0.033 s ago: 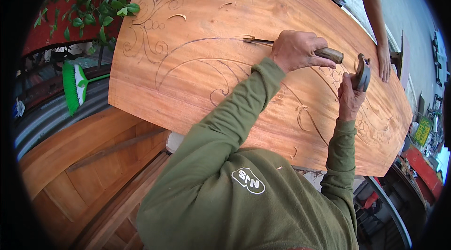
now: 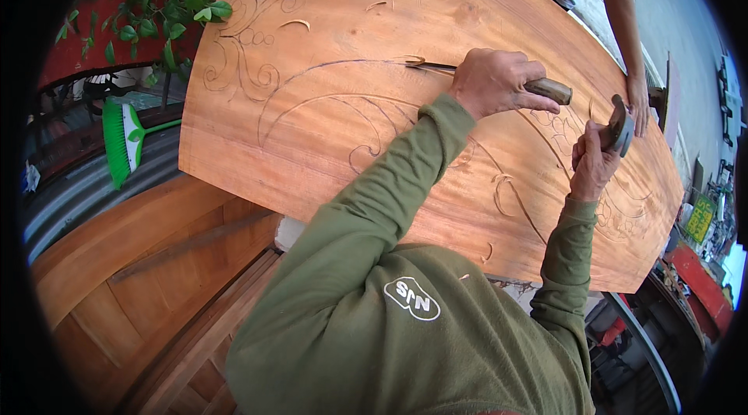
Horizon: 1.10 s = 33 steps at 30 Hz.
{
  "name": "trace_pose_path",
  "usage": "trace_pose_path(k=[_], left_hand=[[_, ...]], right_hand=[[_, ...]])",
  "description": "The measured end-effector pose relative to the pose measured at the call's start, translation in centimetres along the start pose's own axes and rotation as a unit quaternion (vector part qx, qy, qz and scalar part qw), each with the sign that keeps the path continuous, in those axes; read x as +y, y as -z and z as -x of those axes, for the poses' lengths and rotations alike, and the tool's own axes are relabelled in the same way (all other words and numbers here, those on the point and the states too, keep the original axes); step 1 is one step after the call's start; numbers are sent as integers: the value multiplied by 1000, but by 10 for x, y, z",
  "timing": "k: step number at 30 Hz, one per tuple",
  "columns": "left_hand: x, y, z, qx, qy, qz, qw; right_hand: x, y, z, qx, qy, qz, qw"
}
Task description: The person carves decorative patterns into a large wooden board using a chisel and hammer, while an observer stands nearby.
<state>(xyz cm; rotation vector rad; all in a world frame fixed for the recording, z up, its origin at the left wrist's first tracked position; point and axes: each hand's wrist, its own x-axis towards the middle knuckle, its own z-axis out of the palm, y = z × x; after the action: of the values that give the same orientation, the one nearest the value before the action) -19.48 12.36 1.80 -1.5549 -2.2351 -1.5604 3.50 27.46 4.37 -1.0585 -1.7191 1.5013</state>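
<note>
I see 1 green broom point(image 2: 118, 142) left of the wooden panel point(image 2: 257, 162), our surface here, where shavings point(image 2: 296, 24) lie among drawn scrolls point(image 2: 251, 64). The tip of the chisel point(image 2: 438, 67) meets a curved line; the left hand point(image 2: 497, 81) wraps its handle point(image 2: 552, 91), probably steadying the angle. The right hand point(image 2: 594, 171), closed round a hammer point(image 2: 622, 130), holds it clear, likely for swinging room. Beyond, 1 co-worker's hand point(image 2: 640, 113) rests down, perhaps bracing.

White letters point(image 2: 412, 297) mark the green shirt point(image 2: 460, 337); yellow lettering point(image 2: 699, 216) marks a green sign point(image 2: 702, 222).
</note>
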Motion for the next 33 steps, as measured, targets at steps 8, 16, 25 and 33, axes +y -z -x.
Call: trace_pose_path(k=[8, 16, 25, 33], left_hand=[[0, 4, 3, -20, -7, 12, 1000], [-1, 6, 3, -12, 3, 27, 1000], [-3, 11, 2, 46, -21, 13, 999], [-9, 7, 2, 47, -13, -13, 999]], right_hand=[[-5, -66, 37, -49, 100, 77, 991], [-49, -29, 3, 182, 80, -204, 959], [-6, -8, 2, -2, 22, -5, 1000], [6, -76, 30, -91, 43, 28, 995]])
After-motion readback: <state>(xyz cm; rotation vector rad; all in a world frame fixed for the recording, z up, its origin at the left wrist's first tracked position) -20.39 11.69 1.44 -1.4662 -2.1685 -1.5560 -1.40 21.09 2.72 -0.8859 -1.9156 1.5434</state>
